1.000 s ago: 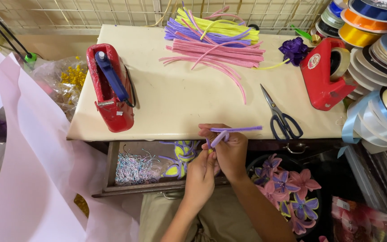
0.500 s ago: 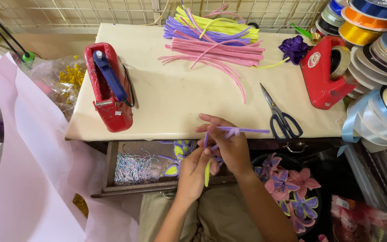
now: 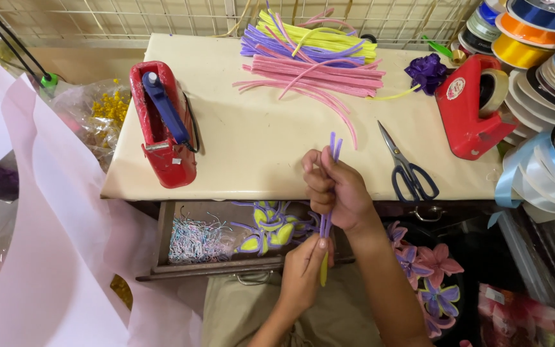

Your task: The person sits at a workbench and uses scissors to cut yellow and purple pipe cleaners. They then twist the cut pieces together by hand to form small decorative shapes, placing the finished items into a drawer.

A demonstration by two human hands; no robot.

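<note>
My right hand (image 3: 336, 190) is closed around a small bundle of purple pipe cleaners (image 3: 334, 147), whose tips stick up above my fist over the table's front edge. Lower down, my left hand (image 3: 306, 266) pinches the bottom of the same bundle, where a yellow stem (image 3: 324, 275) pokes out below my fingers. Both hands hover in front of the cream table (image 3: 252, 154), above an open drawer (image 3: 226, 239).
Piles of pink, purple and yellow pipe cleaners (image 3: 316, 61) lie at the table's back. Black scissors (image 3: 407, 166) sit right of my hand. Two red tape dispensers (image 3: 162, 125) (image 3: 473, 106) flank the table. Ribbon spools (image 3: 541, 58) stack at right. Pipe-cleaner flowers (image 3: 428, 270) lie below right.
The purple bundle went from lying sideways to standing upright in my right hand. My left hand slid down to its lower end.
</note>
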